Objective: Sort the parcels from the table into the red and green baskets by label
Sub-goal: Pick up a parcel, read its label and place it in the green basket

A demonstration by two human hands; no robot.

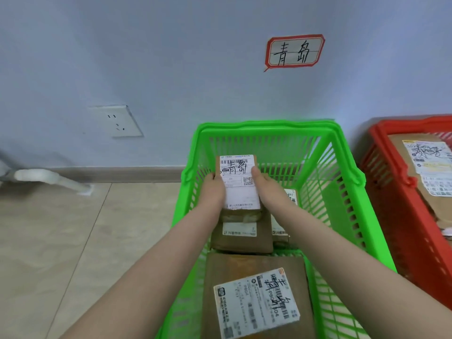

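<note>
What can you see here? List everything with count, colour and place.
Green basket: one, green, centre.
Red basket: one, red, right edge.
Held parcel: one, brown, white label, over green basket.
Loose parcels: at least two, brown, inside green basket.
Far-right parcel: one visible, brown, inside red basket.
Wall sign: one, red-bordered white, above green basket.
Socket: one, white, left wall.
Left hand: one, grips held parcel's left side.
Right hand: one, grips its right side.

Lighting: bright, even, soft; one faint grey shadow low on the wall (171, 57) at left. Picture: wide-angle bending toward edges, mild overall softness, green basket (266, 125) rim oversaturated and glowing, small print smeared.
</note>
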